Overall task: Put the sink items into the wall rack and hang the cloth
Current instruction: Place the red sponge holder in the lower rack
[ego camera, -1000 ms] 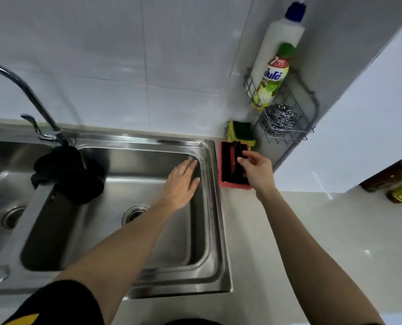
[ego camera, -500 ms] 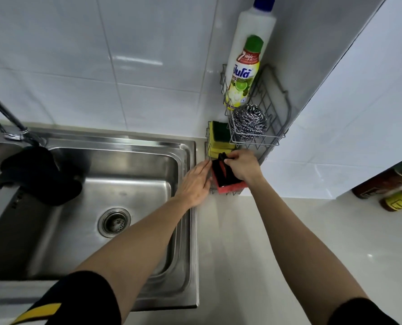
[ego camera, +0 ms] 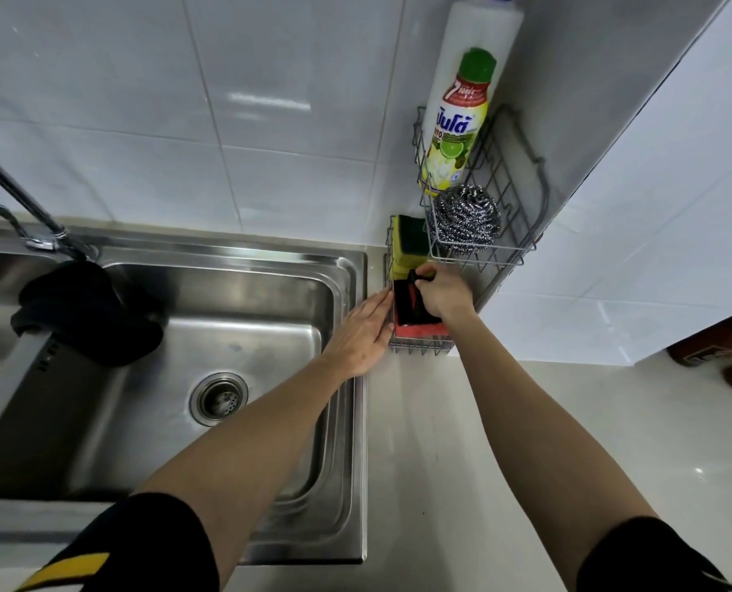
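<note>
Red and black, the scrubber [ego camera: 415,311] sits in the lower wire basket [ego camera: 420,348] of the wall rack, at about one o'clock from the sink [ego camera: 270,292]. I see my right hand [ego camera: 445,294] pinching its black handle, while my left hand [ego camera: 362,335] lies flat with straight fingers against the basket's side. Just behind, at twelve o'clock, stands a yellow-green sponge [ego camera: 405,245]. A black cloth [ego camera: 86,311] hangs over the sink divider at nine o'clock.

Wire wall rack [ego camera: 522,254] holding bottles, steel scourer [ego camera: 467,220], sponge [ego camera: 407,243], red-black scrubber [ego camera: 415,322]
</note>
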A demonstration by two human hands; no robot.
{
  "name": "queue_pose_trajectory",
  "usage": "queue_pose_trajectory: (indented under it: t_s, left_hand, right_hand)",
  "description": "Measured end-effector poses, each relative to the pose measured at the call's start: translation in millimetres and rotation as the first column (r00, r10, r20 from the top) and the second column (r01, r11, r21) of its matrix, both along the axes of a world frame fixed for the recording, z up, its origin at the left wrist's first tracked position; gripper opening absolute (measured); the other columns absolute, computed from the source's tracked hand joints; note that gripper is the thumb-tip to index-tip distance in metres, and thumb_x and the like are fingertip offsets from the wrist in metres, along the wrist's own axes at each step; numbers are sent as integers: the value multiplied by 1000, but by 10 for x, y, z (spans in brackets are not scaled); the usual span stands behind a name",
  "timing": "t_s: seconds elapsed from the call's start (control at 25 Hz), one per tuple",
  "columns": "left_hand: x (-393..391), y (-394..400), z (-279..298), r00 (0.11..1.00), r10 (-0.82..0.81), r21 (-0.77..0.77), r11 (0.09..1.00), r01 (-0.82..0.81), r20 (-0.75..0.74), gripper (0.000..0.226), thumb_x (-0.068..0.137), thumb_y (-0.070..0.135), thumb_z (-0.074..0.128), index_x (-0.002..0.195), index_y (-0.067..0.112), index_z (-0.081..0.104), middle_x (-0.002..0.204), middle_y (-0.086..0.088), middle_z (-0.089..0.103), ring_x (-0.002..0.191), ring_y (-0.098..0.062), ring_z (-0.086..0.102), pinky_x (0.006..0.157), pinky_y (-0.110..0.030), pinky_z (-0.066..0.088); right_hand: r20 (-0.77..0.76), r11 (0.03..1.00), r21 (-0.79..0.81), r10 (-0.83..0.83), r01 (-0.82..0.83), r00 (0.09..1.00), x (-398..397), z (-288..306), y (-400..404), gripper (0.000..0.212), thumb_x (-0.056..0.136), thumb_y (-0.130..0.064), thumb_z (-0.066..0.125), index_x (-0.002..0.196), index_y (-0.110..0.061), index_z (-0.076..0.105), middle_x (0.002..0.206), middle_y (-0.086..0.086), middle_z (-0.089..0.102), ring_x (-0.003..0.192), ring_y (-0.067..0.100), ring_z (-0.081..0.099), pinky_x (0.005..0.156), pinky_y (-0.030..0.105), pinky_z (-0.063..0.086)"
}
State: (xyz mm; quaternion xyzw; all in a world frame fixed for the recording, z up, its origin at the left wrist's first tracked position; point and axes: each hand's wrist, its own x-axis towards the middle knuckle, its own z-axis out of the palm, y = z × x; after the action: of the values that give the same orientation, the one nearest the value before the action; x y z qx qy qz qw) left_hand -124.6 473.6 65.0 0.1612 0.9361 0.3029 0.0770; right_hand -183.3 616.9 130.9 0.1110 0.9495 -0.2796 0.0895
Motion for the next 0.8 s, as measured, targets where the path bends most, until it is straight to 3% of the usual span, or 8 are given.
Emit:
queue_pose_trajectory:
  t_s: [0.2,0.4,0.8]
  left_hand:
    - [3,-8,-4,1000,-16,19,1000,16,-2,61,101,32,33,154,15,7,163,-2,9,149,-20,11,122,-40,13]
    - [-4,0,-25,1000,-8,-2,1000,8,-8,61,102,34,33,154,15,7,163,-1,8,149,-20,13,122,-38,13]
    - [6,21,-19,1000,15,-36,999,-15,-14,62,102,35,32,154,16,5,163,0,5,149,-19,11,117,-29,5]
  right_hand:
    - [-112,994,-84,-73,63,991,138,-149,-38,22,95,-14,54,115,-21,62,116,6,67,106,28,64,85,35,50]
    - [-101,986,-136,-106,92,989,261,-300,-6,24,94,-10,51,115,-21,57,107,8,70,102,30,65,88,39,52]
    - [-145,997,-11,-73,72,987,322,-366,-2,34,93,-5,44,123,-19,54,113,13,68,103,35,65,87,38,51]
